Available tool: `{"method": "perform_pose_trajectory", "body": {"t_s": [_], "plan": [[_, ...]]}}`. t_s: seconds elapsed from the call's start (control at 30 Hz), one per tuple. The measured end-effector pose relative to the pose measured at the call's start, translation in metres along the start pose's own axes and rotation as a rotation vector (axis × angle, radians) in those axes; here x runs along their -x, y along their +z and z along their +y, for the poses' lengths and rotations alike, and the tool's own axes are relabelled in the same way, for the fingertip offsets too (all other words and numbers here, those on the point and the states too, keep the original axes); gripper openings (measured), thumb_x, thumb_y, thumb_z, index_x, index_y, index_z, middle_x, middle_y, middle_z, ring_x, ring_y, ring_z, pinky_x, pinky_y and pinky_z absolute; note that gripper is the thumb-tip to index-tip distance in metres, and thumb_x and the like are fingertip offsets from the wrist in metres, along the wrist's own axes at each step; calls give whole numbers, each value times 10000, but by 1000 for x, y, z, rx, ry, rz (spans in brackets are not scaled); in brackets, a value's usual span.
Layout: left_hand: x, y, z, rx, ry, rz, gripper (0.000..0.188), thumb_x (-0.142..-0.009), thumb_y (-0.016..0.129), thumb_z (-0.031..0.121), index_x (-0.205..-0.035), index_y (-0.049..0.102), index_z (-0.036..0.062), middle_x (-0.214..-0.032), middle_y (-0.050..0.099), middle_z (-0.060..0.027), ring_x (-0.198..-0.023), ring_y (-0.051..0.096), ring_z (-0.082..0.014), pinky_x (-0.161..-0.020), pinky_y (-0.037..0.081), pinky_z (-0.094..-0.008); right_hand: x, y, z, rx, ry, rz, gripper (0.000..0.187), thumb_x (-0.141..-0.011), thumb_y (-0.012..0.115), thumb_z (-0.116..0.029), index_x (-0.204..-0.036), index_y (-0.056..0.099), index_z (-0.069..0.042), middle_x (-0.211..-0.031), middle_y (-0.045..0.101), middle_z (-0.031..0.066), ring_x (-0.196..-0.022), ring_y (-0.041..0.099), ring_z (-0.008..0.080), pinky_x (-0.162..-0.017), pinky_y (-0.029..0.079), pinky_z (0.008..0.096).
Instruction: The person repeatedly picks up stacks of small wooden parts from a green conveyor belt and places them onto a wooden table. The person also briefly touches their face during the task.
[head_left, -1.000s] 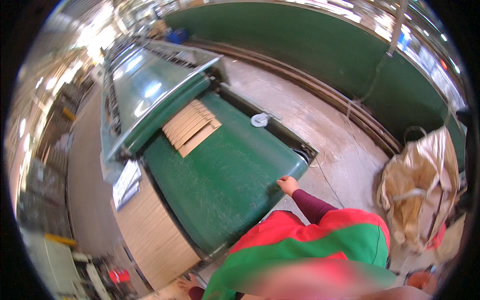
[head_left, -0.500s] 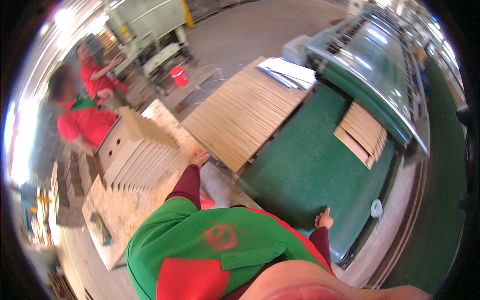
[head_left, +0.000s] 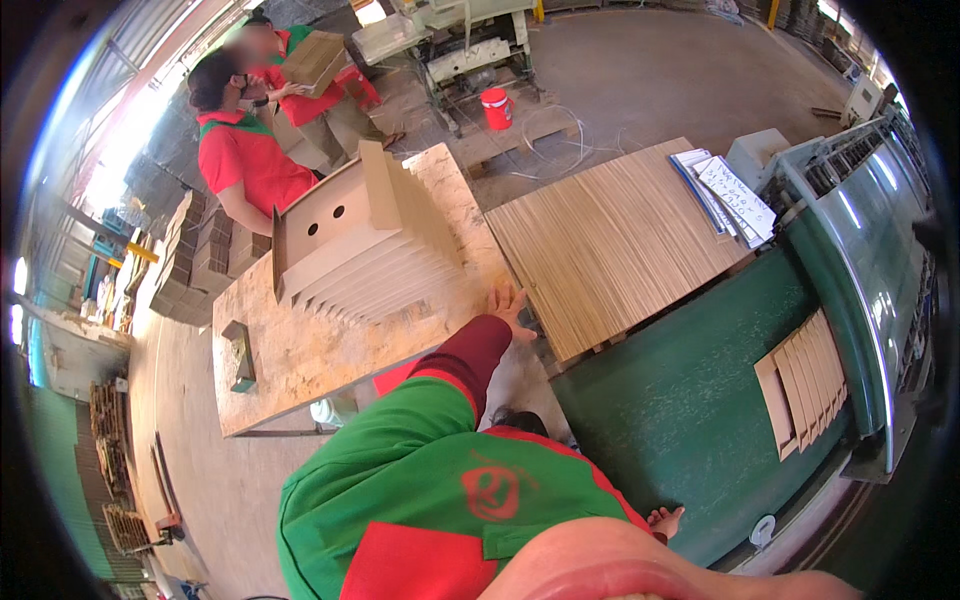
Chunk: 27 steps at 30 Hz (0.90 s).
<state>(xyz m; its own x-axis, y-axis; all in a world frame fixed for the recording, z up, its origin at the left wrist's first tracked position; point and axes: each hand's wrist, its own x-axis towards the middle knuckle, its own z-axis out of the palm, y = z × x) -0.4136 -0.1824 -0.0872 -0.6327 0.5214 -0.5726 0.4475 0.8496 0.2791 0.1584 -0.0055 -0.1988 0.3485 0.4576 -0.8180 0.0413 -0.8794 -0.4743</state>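
1. Hands: the left hand is empty, fingers spread, at the edge of the table and just beside the striped stack; contact with either cannot be confirmed. The right hand is at the near edge of the belt, fingers loosely parted, nothing seen in it. Hands well apart.
2. Step in hand: judged a pause between handling — neither hand appears loaded.
3. Next move: taking up the blanks would call for a long reach across the belt; they lie well apart from the right hand, near the machine.
4. Location: blanks on the belt; stack alongside it; cartons on the table, beyond the left hand.
5. Condition: blanks brown, flat, overlapping. Stack closely ribbed. Cartons nested — two round holes in the end face.
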Motion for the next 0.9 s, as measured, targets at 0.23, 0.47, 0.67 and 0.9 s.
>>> {"method": "perform_pose_trajectory", "body": {"t_s": [0.23,0.47,0.67,0.9], "plan": [[-31,13,-16,-312,60,27,1165,-610,643,719,-1494,117,172,-1553,31,-173,-1428,10,-373,-1143,76,-506,-19,-5,18,-96,68,-167,721,-828,405,-697,-1194,540,-91,-854,559,31,-661,466,186,-655,371,404],[-62,40,-48,-204,46,53,1312,-556,767,629,-1481,-99,292,-1535,-131,-198,-1393,-95,-464,-1108,63,-590,-7,-3,19,-26,26,-103,665,-839,463,-660,-982,610,-27,-766,623,121,-621,546,224,-626,470,452],[-60,43,-41,-308,-17,125,1278,-585,768,592,-1480,-99,308,-1544,-131,-166,-1397,-73,-462,-1046,150,-679,14,0,17,-80,108,-11,501,-830,525,-561,-782,584,-65,-587,601,102,-403,499,208,-435,443,418],[-52,34,-27,-291,-109,70,1252,-602,772,562,-1475,-98,337,-1552,-143,-116,-1418,-80,-400,-1023,117,-714,44,-1,8,66,98,18,391,-806,633,-461,-751,572,-78,-516,469,15,-402,408,149,-457,422,382]]}}
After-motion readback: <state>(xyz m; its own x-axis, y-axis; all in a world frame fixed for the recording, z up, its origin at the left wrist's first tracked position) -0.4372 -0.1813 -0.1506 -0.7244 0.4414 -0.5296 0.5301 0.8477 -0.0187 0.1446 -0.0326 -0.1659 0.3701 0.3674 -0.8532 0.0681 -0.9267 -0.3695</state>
